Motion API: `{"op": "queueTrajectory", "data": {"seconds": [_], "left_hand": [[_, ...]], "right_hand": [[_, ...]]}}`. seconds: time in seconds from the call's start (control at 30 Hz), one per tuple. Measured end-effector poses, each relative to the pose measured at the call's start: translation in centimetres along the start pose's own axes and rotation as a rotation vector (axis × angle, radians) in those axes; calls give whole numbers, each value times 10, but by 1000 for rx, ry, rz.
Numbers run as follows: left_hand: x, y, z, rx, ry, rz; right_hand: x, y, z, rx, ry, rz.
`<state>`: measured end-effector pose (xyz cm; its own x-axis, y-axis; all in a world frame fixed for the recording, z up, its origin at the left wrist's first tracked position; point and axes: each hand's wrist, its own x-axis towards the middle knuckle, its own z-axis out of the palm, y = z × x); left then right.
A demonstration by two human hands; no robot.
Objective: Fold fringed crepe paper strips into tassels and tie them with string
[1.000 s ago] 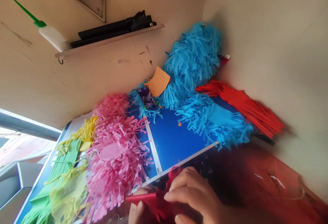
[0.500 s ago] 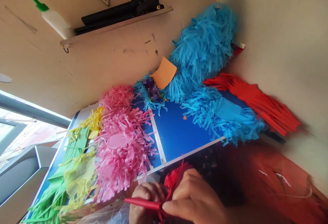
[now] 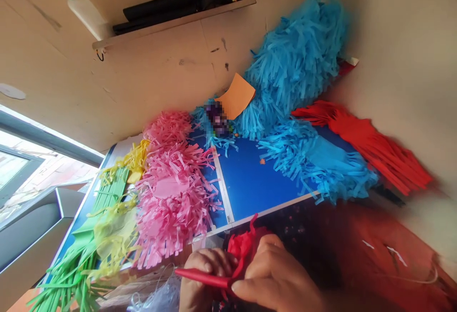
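Low in the view, over my lap, my left hand (image 3: 205,274) is closed around a piece of red tissue paper (image 3: 205,277), part of it rolled into a narrow tube pointing left. My right hand (image 3: 271,276) pinches the right end of that roll between thumb and bent fingers. Loose red strips of the same paper stick up between the two hands. The fingertips of my right hand are partly hidden behind its knuckles.
A blue table (image 3: 264,183) carries pink fringe (image 3: 167,188), green fringe (image 3: 85,240), yellow strips (image 3: 117,231), blue fringe (image 3: 321,159) and red fringe (image 3: 374,145). Orange paper (image 3: 236,96) leans near the wall. Above, a shelf (image 3: 171,26) holds black rolled items and a white bottle (image 3: 87,14).
The view has shifted slightly, so the table and wall appear a little further right. Both hands keep their hold on the red paper, whose loose strips have shifted a little.
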<state>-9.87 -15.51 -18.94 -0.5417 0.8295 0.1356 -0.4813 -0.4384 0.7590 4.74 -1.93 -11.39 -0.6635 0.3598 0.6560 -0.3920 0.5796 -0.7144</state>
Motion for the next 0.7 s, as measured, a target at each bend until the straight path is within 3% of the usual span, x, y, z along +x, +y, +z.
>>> {"op": "queueTrajectory", "data": {"seconds": [0.33,0.53,0.63,0.7], "left_hand": [[1,1,1,25,43,13],[-1,0,0,0,15,17],[-2,-1,-4,20,-5,36],[-1,1,-7,91,-33,77]], "right_hand": [[-4,2,7,50,-13,58],[-16,22,35,29,247,-53],[-16,20,29,59,156,-92],[-13,12,18,131,101,3]]}}
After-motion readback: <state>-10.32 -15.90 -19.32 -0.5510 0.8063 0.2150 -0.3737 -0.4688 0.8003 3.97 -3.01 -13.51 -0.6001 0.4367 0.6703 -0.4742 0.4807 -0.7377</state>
